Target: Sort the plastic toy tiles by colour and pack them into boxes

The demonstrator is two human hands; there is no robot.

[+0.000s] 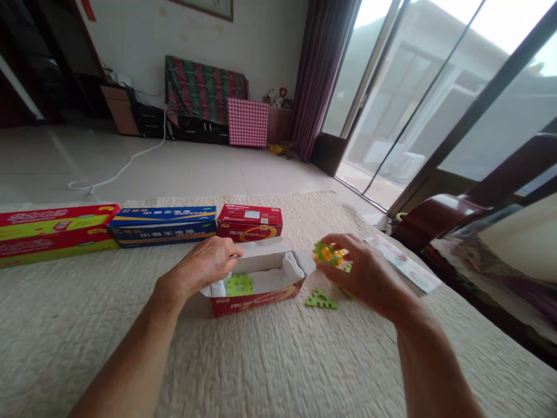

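Note:
An open red cardboard box (pixel 256 303) with a white inside sits on the quilted cover. My left hand (pixel 209 264) grips its upper left edge near the raised lid. Inside the box lie a green notched foam-like piece (pixel 239 285) at the left and a rolled white item (pixel 292 266) at the right. To the right of the box, my right hand (pixel 348 264) is closed on a green and orange toy piece (pixel 326 253), held above the cover. A green triangular piece (pixel 321 299) lies below that hand, and another green piece is partly hidden under it.
Beyond the box stand a closed red box (pixel 249 222), a blue box (pixel 163 226) and a long red and yellow-green box (pixel 56 232) in a row. A flat printed sheet or box (pixel 404 264) lies at the right. Dark wooden furniture (pixel 444 215) borders the right side.

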